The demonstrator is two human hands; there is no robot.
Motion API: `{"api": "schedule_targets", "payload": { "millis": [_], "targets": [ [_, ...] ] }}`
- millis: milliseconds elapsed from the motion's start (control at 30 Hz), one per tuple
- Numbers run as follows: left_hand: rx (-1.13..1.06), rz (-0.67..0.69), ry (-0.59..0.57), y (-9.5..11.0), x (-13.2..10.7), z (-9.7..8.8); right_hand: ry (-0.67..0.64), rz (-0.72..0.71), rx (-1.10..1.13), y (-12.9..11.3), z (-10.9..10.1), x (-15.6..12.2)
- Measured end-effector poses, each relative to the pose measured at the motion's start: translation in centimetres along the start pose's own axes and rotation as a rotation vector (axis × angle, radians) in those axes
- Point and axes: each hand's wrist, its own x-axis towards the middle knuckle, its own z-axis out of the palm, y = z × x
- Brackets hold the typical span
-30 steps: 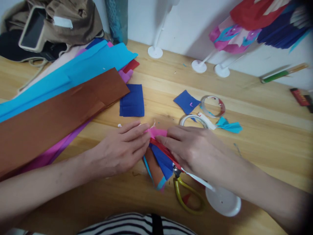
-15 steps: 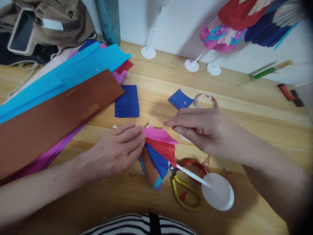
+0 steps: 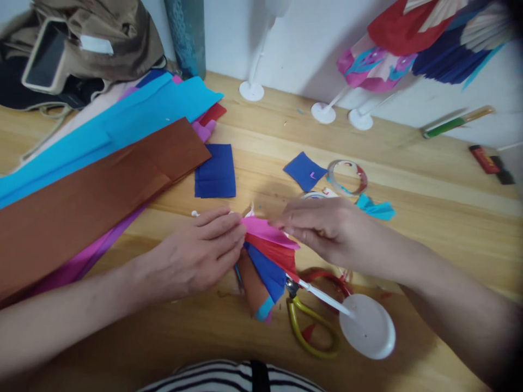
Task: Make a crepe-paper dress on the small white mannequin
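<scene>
A fan of folded crepe paper point(image 3: 267, 256) in pink, red, blue and brown lies on the wooden table point(image 3: 429, 218), fixed to a white stick with a round white base point(image 3: 368, 333). My left hand point(image 3: 196, 256) presses its fingertips on the fan's left edge, fingers close together. My right hand point(image 3: 327, 228) comes in from the right and pinches the pink top layer. Scissors with yellow and red handles point(image 3: 312, 321) lie under the fan and stick.
Long sheets of brown point(image 3: 93, 201), light blue point(image 3: 122, 130) and pink crepe paper lie at the left. Two dark blue squares point(image 3: 215, 171), tape rings point(image 3: 347, 177) and a light blue scrap point(image 3: 376, 209) lie beyond the hands. Finished fans on stands point(image 3: 408, 43) stand at the wall.
My right hand lifted off the fan, then came back down and now pinches the pink layer. My left hand has stayed on the fan's left edge.
</scene>
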Motion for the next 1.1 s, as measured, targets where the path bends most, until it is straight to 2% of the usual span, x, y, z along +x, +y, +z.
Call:
{"api": "schedule_targets", "payload": {
  "millis": [100,267,367,567,667,767,900,1033,1100],
  "targets": [
    [-0.010,0.012,0.009,-0.1,0.2,-0.1,0.058,-0.030,-0.010,1.0,0.0,1.9],
    [-0.031,0.010,0.006,-0.1,0.3,-0.3,-0.154,-0.099,-0.027,2.5,0.6,5.1],
    [-0.054,0.015,0.005,-0.2,0.3,-0.3,-0.212,-0.118,-0.016,2.8,0.8,6.2],
    [-0.102,0.044,0.001,-0.5,0.4,-0.2,-0.311,-0.026,-0.037,2.7,0.4,7.5],
    [-0.097,0.050,-0.043,-0.6,0.5,-0.3,-0.281,-0.025,-0.046,2.8,0.3,7.7],
    [-0.100,0.066,-0.081,-0.7,0.6,-0.4,-0.199,-0.004,0.046,3.3,0.2,7.3],
    [-0.131,0.081,-0.034,-0.8,0.6,-0.3,-0.148,0.060,0.169,3.7,0.3,6.5],
    [-0.149,0.081,-0.021,-0.9,0.6,-0.2,-0.111,0.080,0.161,2.9,0.7,6.1],
    [-0.154,0.091,-0.032,-0.9,0.6,-0.1,-0.107,0.123,0.271,2.4,1.1,6.0]
  ]
}}
